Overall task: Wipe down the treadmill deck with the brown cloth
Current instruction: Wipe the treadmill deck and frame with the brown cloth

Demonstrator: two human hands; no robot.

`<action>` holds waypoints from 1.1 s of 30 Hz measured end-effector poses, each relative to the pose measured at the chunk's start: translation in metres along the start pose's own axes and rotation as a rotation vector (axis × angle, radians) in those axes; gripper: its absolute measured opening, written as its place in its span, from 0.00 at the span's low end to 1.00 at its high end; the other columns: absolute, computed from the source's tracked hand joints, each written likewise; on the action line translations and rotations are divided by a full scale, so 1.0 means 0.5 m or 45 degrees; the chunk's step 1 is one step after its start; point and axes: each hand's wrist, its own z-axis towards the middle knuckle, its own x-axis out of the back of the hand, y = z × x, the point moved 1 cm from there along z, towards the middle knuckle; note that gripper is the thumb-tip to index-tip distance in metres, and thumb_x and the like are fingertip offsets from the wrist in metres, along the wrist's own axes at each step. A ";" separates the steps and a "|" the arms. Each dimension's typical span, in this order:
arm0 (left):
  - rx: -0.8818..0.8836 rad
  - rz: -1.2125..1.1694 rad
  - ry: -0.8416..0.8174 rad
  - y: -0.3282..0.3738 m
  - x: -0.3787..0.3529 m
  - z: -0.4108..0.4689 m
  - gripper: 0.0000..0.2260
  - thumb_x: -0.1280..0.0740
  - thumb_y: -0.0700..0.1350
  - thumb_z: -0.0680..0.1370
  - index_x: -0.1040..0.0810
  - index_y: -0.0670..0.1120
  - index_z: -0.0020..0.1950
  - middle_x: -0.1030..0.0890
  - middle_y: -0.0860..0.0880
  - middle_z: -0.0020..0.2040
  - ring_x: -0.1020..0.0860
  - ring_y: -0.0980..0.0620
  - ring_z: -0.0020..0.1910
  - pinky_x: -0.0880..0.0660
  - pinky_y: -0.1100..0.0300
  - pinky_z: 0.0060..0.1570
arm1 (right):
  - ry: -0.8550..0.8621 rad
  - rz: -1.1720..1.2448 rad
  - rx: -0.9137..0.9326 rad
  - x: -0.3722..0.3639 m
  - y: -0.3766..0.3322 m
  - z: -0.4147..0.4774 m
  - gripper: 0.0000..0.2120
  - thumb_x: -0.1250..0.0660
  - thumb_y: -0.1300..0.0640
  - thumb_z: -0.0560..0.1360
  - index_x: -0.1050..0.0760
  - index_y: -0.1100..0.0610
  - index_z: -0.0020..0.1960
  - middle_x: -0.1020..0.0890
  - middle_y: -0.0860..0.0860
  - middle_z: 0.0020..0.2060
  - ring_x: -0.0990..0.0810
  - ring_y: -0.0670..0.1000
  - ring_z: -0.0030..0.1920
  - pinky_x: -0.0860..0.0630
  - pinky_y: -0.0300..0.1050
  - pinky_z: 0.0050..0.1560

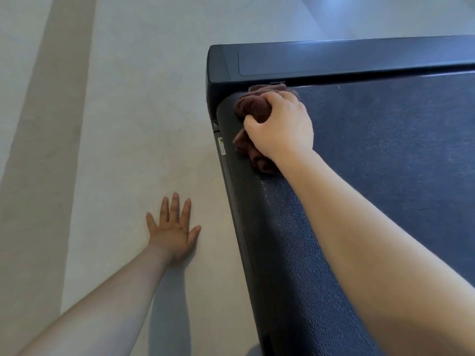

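Though illegible, small label point(221, 146) beside brown cloth point(253, 109)

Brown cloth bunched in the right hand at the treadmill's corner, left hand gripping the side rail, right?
Not quite: the head view shows the left hand flat on the floor, beside the side rail. The right hand does grip the bunched brown cloth.

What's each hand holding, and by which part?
The right hand grips the bunched brown cloth around its middle; the left hand holds nothing, resting flat on the floor.
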 end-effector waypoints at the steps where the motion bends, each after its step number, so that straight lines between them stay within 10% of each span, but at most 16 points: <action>1: 0.000 -0.009 0.087 0.000 -0.009 -0.004 0.30 0.57 0.61 0.79 0.68 0.51 0.75 0.70 0.46 0.75 0.67 0.44 0.74 0.58 0.36 0.69 | 0.007 -0.005 0.018 0.004 0.008 -0.026 0.19 0.37 0.45 0.73 0.26 0.51 0.62 0.26 0.50 0.62 0.29 0.54 0.61 0.28 0.50 0.58; 7: 0.029 -0.102 0.289 0.011 -0.042 -0.006 0.29 0.55 0.59 0.79 0.64 0.52 0.76 0.73 0.51 0.71 0.66 0.47 0.75 0.61 0.39 0.70 | 0.134 0.073 0.001 0.017 0.065 -0.075 0.17 0.37 0.45 0.73 0.24 0.50 0.60 0.25 0.48 0.61 0.28 0.52 0.61 0.29 0.48 0.58; 15: 0.002 -0.095 0.030 -0.007 -0.026 0.018 0.31 0.57 0.62 0.79 0.72 0.53 0.72 0.79 0.52 0.67 0.73 0.45 0.72 0.64 0.37 0.68 | 0.128 0.060 -0.120 0.007 0.074 0.077 0.17 0.37 0.46 0.72 0.22 0.49 0.58 0.25 0.49 0.61 0.27 0.53 0.60 0.29 0.46 0.55; 24: 0.018 -0.309 0.030 0.038 0.059 -0.040 0.28 0.47 0.56 0.81 0.50 0.46 0.77 0.54 0.43 0.78 0.52 0.43 0.76 0.47 0.45 0.72 | -0.032 -0.049 0.061 0.030 0.057 -0.065 0.20 0.37 0.45 0.74 0.27 0.51 0.63 0.27 0.51 0.64 0.31 0.56 0.63 0.31 0.49 0.58; 33: -0.317 -0.732 0.672 0.106 0.215 -0.172 0.18 0.44 0.46 0.81 0.34 0.44 0.71 0.32 0.46 0.71 0.36 0.50 0.70 0.43 0.62 0.66 | -0.045 0.065 0.232 0.076 0.103 -0.297 0.18 0.36 0.44 0.74 0.26 0.46 0.62 0.25 0.44 0.61 0.29 0.49 0.60 0.31 0.43 0.53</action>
